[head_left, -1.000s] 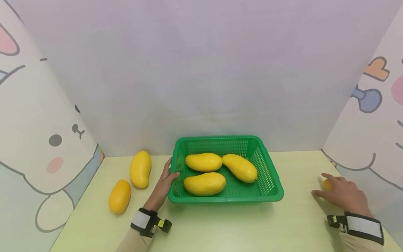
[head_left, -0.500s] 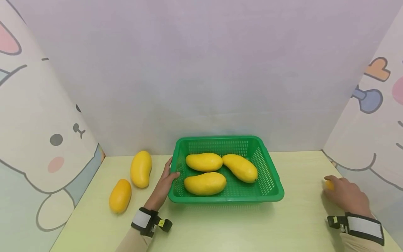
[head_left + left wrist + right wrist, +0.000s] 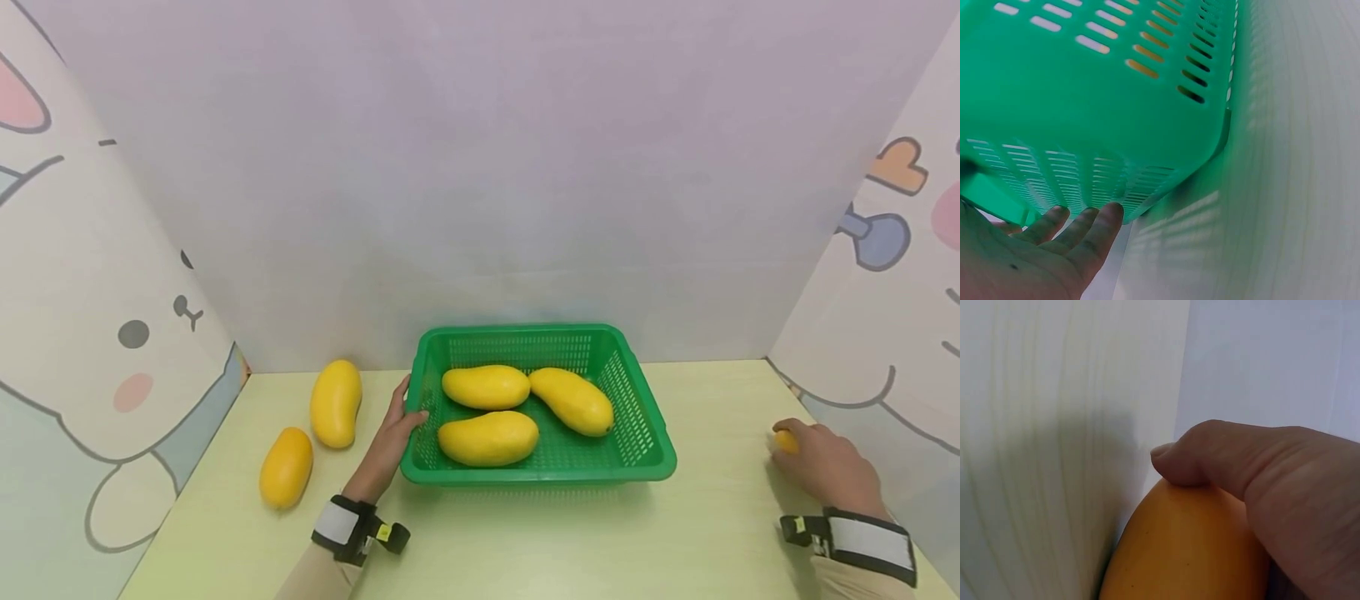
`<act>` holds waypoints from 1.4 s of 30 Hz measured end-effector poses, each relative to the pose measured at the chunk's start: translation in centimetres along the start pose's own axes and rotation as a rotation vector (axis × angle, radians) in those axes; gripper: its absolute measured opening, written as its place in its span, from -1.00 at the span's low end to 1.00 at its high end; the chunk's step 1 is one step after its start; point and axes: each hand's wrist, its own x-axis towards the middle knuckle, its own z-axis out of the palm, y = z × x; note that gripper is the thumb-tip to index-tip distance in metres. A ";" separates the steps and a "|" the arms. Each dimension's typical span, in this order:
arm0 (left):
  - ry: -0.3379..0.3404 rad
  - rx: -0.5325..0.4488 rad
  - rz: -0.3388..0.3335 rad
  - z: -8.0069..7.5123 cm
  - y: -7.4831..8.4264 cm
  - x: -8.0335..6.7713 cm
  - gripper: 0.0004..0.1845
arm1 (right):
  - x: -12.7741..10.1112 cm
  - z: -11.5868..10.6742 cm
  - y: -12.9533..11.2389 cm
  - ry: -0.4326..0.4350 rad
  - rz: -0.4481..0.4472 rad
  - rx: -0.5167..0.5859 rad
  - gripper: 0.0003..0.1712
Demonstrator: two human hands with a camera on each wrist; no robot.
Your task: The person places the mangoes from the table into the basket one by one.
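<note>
My left hand (image 3: pixel 386 446) holds the left side of a green plastic basket (image 3: pixel 540 477), thumb over the rim and fingers along the outer wall. In the left wrist view, the fingers lie against the slotted basket wall (image 3: pixel 1072 112). Inside the basket lie three yellow mangoes: one at the back left (image 3: pixel 486 387), one at the front left (image 3: pixel 489 438) and one at the right (image 3: pixel 573 402). Far to the right, my right hand (image 3: pixel 828 467) grips an orange-yellow mango (image 3: pixel 1185 550), its thumb pressed on top. Most of that mango is hidden by the hand in the head view.
Left of the basket, a yellow mango (image 3: pixel 336 404) and a more orange mango (image 3: pixel 286 468) lie on the pale wooden table (image 3: pixel 540 550). A plain whitish wall (image 3: pixel 495 183) stands behind, and cartoon-printed panels (image 3: pixel 97 350) flank both sides.
My right hand has closed from spread fingers onto the mango at the far right, its thumb coming in over it. The left hand, the basket and the other mangoes stay in place.
</note>
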 end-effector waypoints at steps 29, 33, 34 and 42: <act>0.000 0.002 -0.001 0.0 0.1 0.0 -0.25 | 0.4 -0.5 -0.5 0.007 -0.043 0.023 -0.45; -0.001 0.003 -0.002 0.0 0.1 0.0 -0.24 | 0.3 -1.0 -1.1 0.008 -0.046 0.031 -0.45; -0.001 0.004 -0.002 0.0 0.1 0.0 -0.24 | 0.3 -1.2 -1.3 0.009 -0.047 0.033 -0.45; -0.005 0.010 0.001 0.0 0.1 -0.1 -0.24 | -0.1 -2.0 -2.6 0.059 -0.068 0.043 -0.47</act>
